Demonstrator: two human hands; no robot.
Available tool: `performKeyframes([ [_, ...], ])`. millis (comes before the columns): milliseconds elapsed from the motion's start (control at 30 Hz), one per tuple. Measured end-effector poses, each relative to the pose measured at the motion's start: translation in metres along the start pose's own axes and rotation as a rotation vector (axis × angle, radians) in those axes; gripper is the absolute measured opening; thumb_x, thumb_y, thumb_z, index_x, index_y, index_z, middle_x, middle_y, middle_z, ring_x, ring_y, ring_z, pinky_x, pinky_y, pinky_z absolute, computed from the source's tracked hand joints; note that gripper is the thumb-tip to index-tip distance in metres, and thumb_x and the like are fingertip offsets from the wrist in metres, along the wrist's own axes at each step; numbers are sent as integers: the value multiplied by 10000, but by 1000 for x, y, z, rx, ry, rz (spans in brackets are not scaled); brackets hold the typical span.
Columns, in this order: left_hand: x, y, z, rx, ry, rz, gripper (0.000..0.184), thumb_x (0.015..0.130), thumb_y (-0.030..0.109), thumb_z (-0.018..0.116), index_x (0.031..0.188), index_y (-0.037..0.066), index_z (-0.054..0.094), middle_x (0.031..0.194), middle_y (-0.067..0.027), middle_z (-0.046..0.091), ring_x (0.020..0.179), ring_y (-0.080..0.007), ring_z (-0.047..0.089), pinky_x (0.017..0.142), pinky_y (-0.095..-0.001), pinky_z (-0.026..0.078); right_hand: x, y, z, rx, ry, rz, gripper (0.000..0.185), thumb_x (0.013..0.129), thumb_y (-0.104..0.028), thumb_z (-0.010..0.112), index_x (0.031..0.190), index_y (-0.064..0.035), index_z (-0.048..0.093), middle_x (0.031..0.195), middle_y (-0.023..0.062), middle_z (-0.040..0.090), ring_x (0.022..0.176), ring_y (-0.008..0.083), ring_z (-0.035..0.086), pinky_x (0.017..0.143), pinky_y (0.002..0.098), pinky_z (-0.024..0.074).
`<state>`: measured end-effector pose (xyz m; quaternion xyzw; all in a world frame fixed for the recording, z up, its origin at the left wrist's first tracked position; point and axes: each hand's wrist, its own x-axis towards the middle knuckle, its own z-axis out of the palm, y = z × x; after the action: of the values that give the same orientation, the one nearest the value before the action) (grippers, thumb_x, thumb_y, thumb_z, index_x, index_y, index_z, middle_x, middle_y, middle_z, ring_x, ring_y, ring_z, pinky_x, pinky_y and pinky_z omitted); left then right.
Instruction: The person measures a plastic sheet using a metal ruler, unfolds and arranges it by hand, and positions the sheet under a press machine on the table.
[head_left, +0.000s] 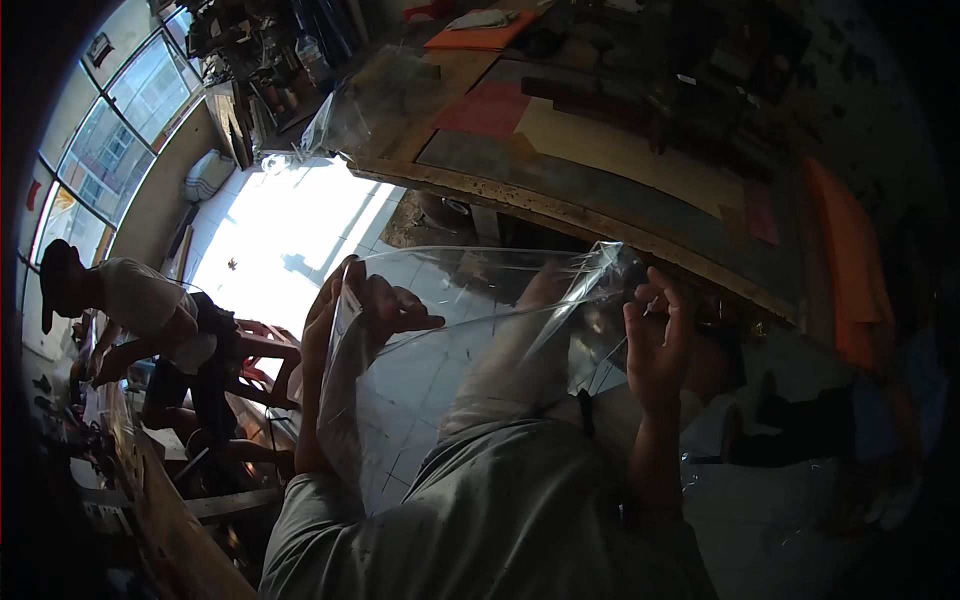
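A clear plastic sheet (440, 300) stretches between my two hands, in front of my body. On the left, my left hand (375, 305) is behind and inside the film, its fingers curled toward the right with the plastic draped over hand and forearm. My right hand (660, 325) is raised at the sheet's right end, thumb and fingers pinched together near the film's bunched, shiny corner. The plastic is see-through, and my legs and the tiled floor show through it.
A worktable (590, 215) with coloured sheets lies ahead. Orange material (845, 265) hangs at its right end. A person in a dark hat (150, 300) sits at the left, near a wooden board (165, 490). Another person (820, 425) is at the right.
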<state>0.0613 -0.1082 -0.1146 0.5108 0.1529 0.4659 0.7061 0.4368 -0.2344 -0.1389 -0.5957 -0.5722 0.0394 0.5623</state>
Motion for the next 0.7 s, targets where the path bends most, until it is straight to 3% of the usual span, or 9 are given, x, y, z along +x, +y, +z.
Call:
performKeyframes([
  [33, 12, -12, 12, -75, 18, -37, 295, 1065, 283, 565, 1274, 77, 542, 1019, -71, 607, 965, -366, 647, 996, -636, 513, 4, -7, 4, -116, 62, -75, 634, 920, -264, 827, 1452, -78, 537, 1422, 186, 504, 1345, 300, 513, 1082, 448, 452],
  [100, 28, -21, 46, -389, -34, -70, 324, 1101, 340, 495, 1312, 98, 533, 1080, -80, 624, 1078, -441, 650, 934, -774, 492, 3, -16, 10, -218, 47, -160, 675, 911, -315, 834, 1466, -88, 523, 1506, 194, 391, 1419, 352, 417, 1130, 490, 411],
  [167, 35, -44, 45, -533, -94, -53, 425, 1091, 419, 467, 1344, 78, 496, 1154, -128, 608, 1122, -507, 621, 979, -850, 418, 1, -20, 14, -231, 42, -235, 705, 884, -390, 850, 1451, -98, 548, 1582, 195, 279, 1478, 390, 327, 1189, 543, 347],
  [267, 37, -51, 54, -645, -161, -67, 448, 1073, 404, 438, 1348, 52, 474, 1216, -179, 574, 1157, -541, 587, 988, -861, 407, 2, -20, 22, -399, 127, -444, 486, 845, -393, 881, 1255, -184, 725, 1542, 157, 371, 1455, 380, 343, 1203, 526, 335],
  [300, 37, -51, 58, -679, -176, -80, 454, 1068, 396, 426, 1346, 39, 470, 1234, -196, 562, 1166, -551, 576, 989, -853, 416, -1, -16, 27, -389, 99, -460, 407, 840, -379, 888, 1197, -236, 755, 1478, 118, 459, 1422, 356, 374, 1171, 499, 358],
  [333, 36, -51, 59, -719, -135, -120, 471, 1055, 381, 429, 1339, 6, 453, 1245, -217, 543, 1176, -556, 568, 963, -824, 458, 2, -15, 34, -341, 170, -533, 389, 840, -333, 894, 1197, -272, 753, 1392, 44, 552, 1362, 292, 446, 1126, 472, 376],
  [433, 38, -55, 54, -745, -102, -176, 497, 1043, 371, 433, 1322, -41, 439, 1229, -247, 531, 1178, -539, 583, 904, -783, 528, 6, -11, 41, -338, 168, -645, 368, 842, -209, 873, 1177, -292, 747, 1181, -60, 665, 1204, 204, 578, 1064, 433, 398],
  [533, 42, -55, 50, -792, -75, -181, 482, 1051, 389, 440, 1276, -36, 478, 1159, -248, 558, 1144, -505, 624, 873, -787, 539, 15, -10, 45, -283, 69, -659, 366, 850, -186, 859, 1183, -270, 731, 1151, -55, 675, 1169, 210, 613, 1048, 415, 406],
  [700, 53, -48, 49, -743, -146, -217, 520, 1067, 492, 463, 1129, -16, 554, 988, -248, 628, 991, -488, 702, 863, -731, 565, 32, -10, 50, 74, -72, -610, 363, 832, 0, 807, 1148, -130, 686, 1097, 34, 684, 1006, 207, 690, 909, 410, 527],
])
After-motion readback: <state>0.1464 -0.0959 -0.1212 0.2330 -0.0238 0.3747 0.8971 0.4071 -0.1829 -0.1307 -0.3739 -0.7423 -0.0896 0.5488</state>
